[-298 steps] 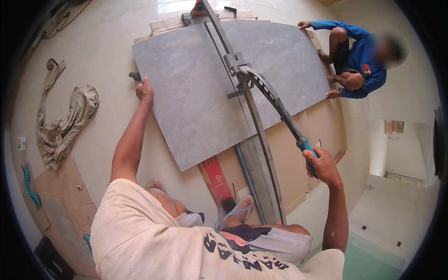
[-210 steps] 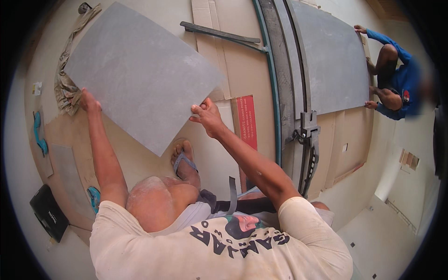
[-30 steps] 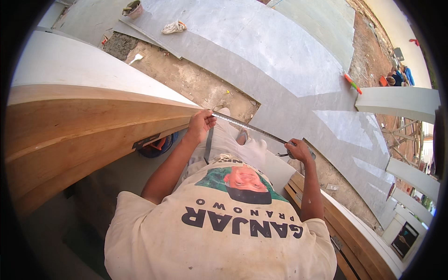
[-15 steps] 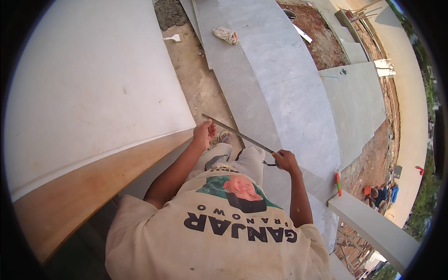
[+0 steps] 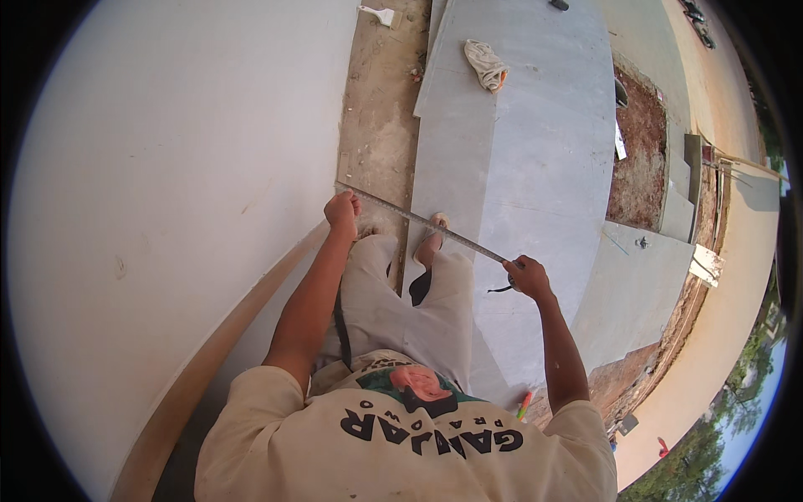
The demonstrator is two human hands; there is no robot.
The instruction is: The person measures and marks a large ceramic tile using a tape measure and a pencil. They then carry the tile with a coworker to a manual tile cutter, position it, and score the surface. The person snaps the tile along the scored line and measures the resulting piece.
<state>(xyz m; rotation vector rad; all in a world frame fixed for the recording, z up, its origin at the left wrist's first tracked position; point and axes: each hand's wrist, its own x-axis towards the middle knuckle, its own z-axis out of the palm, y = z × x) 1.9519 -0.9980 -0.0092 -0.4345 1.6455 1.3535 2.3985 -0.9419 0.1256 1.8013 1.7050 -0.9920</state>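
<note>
A tape measure's blade (image 5: pixel 425 220) is drawn out straight between my two hands, slanting down from left to right above my feet. My left hand (image 5: pixel 342 211) pinches it near its free end, close to the large white surface (image 5: pixel 192 167) on the left. My right hand (image 5: pixel 529 279) is closed round the other end, where the case is mostly hidden by my fingers. A short dark strap (image 5: pixel 500 289) hangs below that hand.
A bundled pale cloth (image 5: pixel 485 65) lies on the grey slab (image 5: pixel 544 134) ahead. A white-handled brush (image 5: pixel 381 15) rests on the sandy strip (image 5: pixel 376 109) beside the white surface. To the right are a reddish soil pit (image 5: pixel 640 159) and a red-and-green object (image 5: pixel 524 405).
My view has turned and shifted, and my feet stand differently. My left hand with the tape's end has come up to the white surface's edge. Both hands still hold the tape.
</note>
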